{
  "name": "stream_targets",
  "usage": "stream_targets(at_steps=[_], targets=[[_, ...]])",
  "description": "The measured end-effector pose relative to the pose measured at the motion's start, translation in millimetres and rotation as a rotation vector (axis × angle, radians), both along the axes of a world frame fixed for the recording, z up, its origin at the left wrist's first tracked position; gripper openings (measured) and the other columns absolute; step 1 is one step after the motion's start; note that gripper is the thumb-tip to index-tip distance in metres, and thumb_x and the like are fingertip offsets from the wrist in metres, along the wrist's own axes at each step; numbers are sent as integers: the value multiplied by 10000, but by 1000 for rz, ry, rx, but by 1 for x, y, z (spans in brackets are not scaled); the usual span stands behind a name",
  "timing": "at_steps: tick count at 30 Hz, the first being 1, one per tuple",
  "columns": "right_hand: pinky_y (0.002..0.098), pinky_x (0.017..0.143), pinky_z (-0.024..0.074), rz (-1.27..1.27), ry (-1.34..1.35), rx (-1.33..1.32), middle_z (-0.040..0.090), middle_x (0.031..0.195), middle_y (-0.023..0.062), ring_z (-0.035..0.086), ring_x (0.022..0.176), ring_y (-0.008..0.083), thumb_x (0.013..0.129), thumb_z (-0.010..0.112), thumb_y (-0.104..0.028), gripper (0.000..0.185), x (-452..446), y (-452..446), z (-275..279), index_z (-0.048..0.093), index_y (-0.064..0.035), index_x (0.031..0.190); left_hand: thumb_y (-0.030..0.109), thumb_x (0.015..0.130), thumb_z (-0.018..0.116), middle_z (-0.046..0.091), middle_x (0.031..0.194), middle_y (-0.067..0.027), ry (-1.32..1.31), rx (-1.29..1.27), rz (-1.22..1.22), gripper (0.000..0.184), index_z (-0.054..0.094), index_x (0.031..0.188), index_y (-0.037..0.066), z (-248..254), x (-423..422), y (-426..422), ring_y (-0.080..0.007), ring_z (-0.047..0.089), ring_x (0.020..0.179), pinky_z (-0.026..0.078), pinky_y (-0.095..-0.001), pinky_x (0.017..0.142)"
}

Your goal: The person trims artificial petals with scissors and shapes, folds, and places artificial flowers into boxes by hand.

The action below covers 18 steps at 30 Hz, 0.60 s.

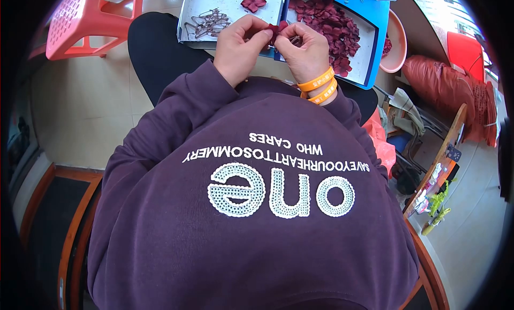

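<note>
Close together over the divider of the tray are my two hands, both with fingers pinched. My left hand (239,48) grips a dark red fabric flower (274,29) between thumb and forefinger. My right hand (306,52), with orange wristbands (317,85) at its wrist, pinches the same flower from the other side. Something thin and metallic shows at the right fingers, partly hidden. In the left compartment lie a tangle of brown wire pieces (208,23) and a loose dark red flower (253,2). A heap of dark red flowers (337,34) fills much of the right compartment.
The white-lined tray (370,58) has a blue rim and rests at my lap. A pink plastic stool (67,26) stands at left. To the right are a pink basin (397,42), a red-brown bundle (436,80) and a wooden-edged board (438,152).
</note>
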State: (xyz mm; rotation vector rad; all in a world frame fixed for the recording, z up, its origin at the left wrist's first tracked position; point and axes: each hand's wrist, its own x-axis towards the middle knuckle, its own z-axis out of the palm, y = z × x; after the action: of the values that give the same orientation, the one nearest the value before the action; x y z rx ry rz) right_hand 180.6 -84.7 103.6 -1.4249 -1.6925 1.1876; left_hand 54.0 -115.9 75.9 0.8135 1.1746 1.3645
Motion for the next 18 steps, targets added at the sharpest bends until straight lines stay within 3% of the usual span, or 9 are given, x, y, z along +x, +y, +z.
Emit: stream_targets(at_steps=[1, 5, 10, 16, 18], targets=[[187, 483, 341, 0, 0, 1, 511, 573, 10, 401, 515, 80, 648, 572, -33, 19, 0, -1, 0, 563, -19, 639, -4, 769, 561, 577, 748, -57, 0, 1, 0, 63, 588, 824, 8, -1, 0, 0, -111, 523, 648, 443, -213, 601], [190, 513, 357, -23, 51, 180, 532, 623, 21, 419, 541, 86, 667, 581, -19, 22, -2, -5, 1, 583, -15, 688, -46, 704, 579, 572, 780, -62, 685, 532, 69, 158, 593, 848, 19, -6, -3, 0, -156, 519, 691, 436, -245, 625], [184, 544, 381, -19, 242, 241, 549, 671, 29, 441, 566, 87, 716, 587, 5, 66, 2, -5, -7, 611, -19, 773, -102, 679, 582, 570, 892, -100, 548, 659, 30, 218, 601, 877, -12, -3, -7, -1, -190, 541, 787, 450, -239, 672], [177, 556, 407, -35, 344, 268, 570, 722, 33, 470, 590, 81, 762, 584, 16, 81, 1, -2, -8, 619, -16, 828, -99, 676, 598, 567, 883, -94, 603, 779, 85, 232, 612, 888, -7, -5, -8, 2, -200, 541, 796, 449, -238, 682], [175, 566, 420, -56, 399, 73, 579, 757, 33, 484, 609, 80, 775, 582, 16, 75, 0, -4, 0, 620, -12, 834, -96, 676, 601, 564, 881, -93, 506, 667, 89, 235, 619, 891, -4, 3, -5, -1, -206, 539, 793, 451, -242, 689]])
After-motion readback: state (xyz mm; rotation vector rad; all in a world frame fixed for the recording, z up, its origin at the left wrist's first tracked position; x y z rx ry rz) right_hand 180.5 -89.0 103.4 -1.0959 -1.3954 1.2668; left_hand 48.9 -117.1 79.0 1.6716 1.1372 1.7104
